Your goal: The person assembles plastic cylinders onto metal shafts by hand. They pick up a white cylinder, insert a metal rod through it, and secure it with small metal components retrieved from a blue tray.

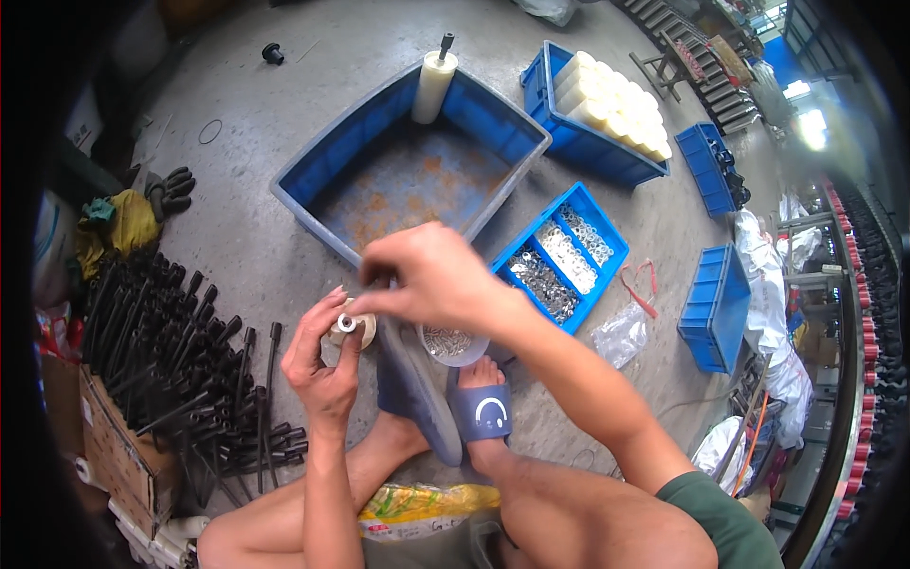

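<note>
My left hand (320, 370) is closed round a cream roller (366, 334), seen nearly end-on, with a pale ring-shaped end fitting (347, 324) at its middle. Just above that end is my right hand (431, 275), its fingers curled and pinched together. Whatever it may hold is too small and blurred to make out. Below my right wrist stands a white bowl (466, 356) of small metal pieces, partly hidden by the arm. A blue three-part tray (607, 248) beyond my right forearm holds washers and other small metal parts.
A large blue tub (322, 142) stands ahead, with a cream roller (432, 90) upright in its far corner. Behind it, a blue crate (607, 156) holds many cream rollers. Black rods (190, 360) are heaped at the left. More blue bins (713, 313) and a conveyor (858, 360) line the right.
</note>
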`<state>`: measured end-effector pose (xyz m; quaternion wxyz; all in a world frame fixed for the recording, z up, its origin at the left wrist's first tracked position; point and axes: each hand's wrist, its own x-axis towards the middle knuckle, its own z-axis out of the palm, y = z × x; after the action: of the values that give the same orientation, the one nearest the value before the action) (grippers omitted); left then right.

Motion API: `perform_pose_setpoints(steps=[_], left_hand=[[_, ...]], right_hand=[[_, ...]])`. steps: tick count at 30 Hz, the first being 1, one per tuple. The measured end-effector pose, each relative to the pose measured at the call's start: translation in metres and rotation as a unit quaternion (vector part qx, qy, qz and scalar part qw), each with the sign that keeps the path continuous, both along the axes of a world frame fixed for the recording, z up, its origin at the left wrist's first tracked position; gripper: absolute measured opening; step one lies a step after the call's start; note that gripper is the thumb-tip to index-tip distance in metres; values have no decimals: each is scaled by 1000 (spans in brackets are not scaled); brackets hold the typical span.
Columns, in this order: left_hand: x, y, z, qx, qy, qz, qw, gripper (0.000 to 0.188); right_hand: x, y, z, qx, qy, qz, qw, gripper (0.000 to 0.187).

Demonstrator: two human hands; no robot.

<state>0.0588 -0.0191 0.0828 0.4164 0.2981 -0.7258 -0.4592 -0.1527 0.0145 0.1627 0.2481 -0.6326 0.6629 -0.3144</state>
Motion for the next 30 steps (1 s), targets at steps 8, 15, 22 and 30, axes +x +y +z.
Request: perform_pose_setpoints(steps=[8,15,22,30], left_hand=[[-1,-1,-7,29,65,44,996,26],[0,-2,-13,44,85,61,994,23],[3,-5,-5,-6,24,68,997,24],[-2,-2,-1,8,31,77,997,26]], right_hand=[[-103,124,-45,142,72,-249,955,23],[-99,173,-138,245,289,-176,909,24],[-99,180,-165,184,299,-173,920,17],[-97,174,-142,239,346,-143,896,20]])
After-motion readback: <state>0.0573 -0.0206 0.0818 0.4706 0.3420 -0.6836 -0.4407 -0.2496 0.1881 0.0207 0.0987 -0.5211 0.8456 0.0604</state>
